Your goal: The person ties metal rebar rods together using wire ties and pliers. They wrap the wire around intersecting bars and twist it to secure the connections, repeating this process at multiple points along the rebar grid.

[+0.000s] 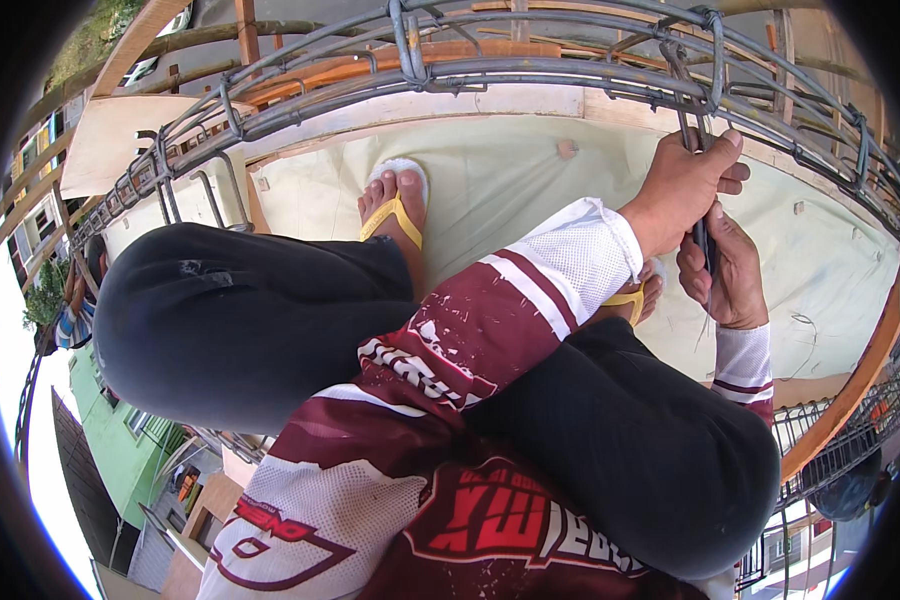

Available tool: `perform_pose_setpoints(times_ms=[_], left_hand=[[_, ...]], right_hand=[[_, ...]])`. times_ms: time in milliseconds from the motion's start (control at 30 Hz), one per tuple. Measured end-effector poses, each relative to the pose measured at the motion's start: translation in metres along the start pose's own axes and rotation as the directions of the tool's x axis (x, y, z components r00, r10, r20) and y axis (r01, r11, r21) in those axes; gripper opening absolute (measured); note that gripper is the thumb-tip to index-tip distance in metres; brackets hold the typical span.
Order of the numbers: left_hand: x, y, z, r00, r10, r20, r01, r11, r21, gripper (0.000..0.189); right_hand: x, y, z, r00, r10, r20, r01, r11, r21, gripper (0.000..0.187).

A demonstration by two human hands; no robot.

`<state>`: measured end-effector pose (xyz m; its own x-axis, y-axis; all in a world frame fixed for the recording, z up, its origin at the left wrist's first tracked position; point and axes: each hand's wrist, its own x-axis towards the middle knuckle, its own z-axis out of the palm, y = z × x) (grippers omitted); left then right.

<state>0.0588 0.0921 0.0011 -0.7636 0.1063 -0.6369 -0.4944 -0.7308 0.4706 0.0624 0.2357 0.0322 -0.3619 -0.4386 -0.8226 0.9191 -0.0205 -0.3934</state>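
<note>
My left hand [686, 184] is closed around the handles of a pair of pincers [681, 82]. Their head is up against the long bars of a steel rebar cage [540, 73], beside a stirrup [715, 60]. Just below it, my right hand [727, 270] grips a dark, slim bundle of tie wire [708, 247]. Thin wire ends hang beneath those fingers. Part of the bundle is hidden by both hands, and the pincers' jaws blur into the bars, so what they bite on cannot be told.
Both feet, in yellow-strapped flip-flops [394, 214], stand on a pale sheet-covered surface [510, 187]. Loose wire [806, 330] lies on it at right. A wooden edge [847, 397] curves along the right, with mesh [870, 420] beyond. Another person [75, 319] is at far left.
</note>
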Motion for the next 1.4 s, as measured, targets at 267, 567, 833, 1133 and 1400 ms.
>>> perform_pose_setpoints(times_ms=[267,567,833,1133,1400], left_hand=[[0.008,-0.001,-0.006,0.988,-0.039,0.149,0.079,0.958,-0.277,0.042],[0.006,0.011,0.017,0.994,-0.109,0.023,0.111,0.947,-0.300,0.024],[0.014,0.008,0.045,0.992,-0.033,-0.119,0.004,0.971,-0.237,0.030],[0.013,0.018,0.042,0.997,0.075,0.012,-0.075,0.996,0.041,0.027],[0.024,0.005,0.021,0.997,0.062,0.036,-0.067,0.989,0.135,0.041]], right_hand=[[-0.018,-0.016,0.014,0.814,-0.518,-0.264,0.198,0.674,-0.711,0.039],[-0.014,-0.006,0.021,0.806,-0.504,-0.310,0.160,0.691,-0.705,0.038],[-0.030,-0.024,0.043,0.718,-0.694,0.042,-0.083,-0.145,-0.986,0.049],[0.003,-0.052,-0.017,0.585,-0.792,0.173,-0.269,-0.391,-0.880,0.013],[0.046,-0.067,-0.076,0.442,-0.801,0.405,-0.096,-0.491,-0.866,0.021]])
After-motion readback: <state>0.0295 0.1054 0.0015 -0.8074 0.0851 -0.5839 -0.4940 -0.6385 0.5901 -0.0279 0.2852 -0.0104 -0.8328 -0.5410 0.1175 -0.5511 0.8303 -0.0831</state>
